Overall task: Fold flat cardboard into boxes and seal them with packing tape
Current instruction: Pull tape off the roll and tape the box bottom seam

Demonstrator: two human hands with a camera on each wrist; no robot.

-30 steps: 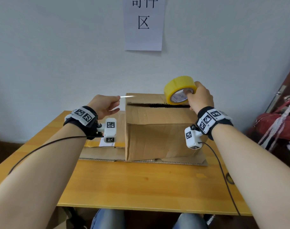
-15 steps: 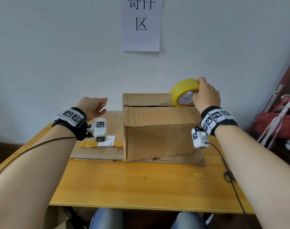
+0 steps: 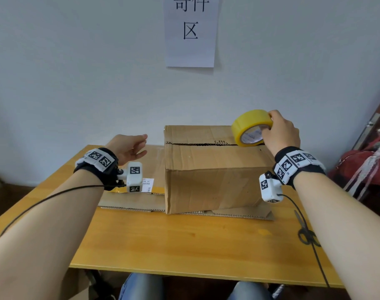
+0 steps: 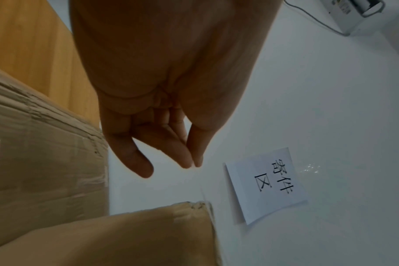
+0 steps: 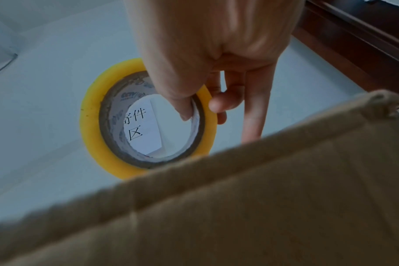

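Observation:
A brown cardboard box (image 3: 213,176) stands on flat cardboard (image 3: 128,200) on the table, its top flaps meeting along a dark seam. My right hand (image 3: 280,133) grips a yellow tape roll (image 3: 247,126) resting at the right end of that seam. In the right wrist view the thumb is hooked inside the tape roll (image 5: 93,117) core and fingers (image 5: 219,104) wrap the outside, above the box (image 5: 239,216). My left hand (image 3: 130,146) hovers left of the box, fingers straight, holding nothing. The left wrist view shows the left hand (image 4: 169,165) above the box corner (image 4: 125,239).
The wooden table (image 3: 184,245) has bare surface in front of the box. Black scissors (image 3: 306,232) lie at its right edge by my right forearm. A red bag (image 3: 362,167) sits off to the right. A paper sign (image 3: 190,31) hangs on the wall.
My right hand carried the tape roll rightward along the box's top seam. My left hand let go of the tape end, opened and drew back to the left.

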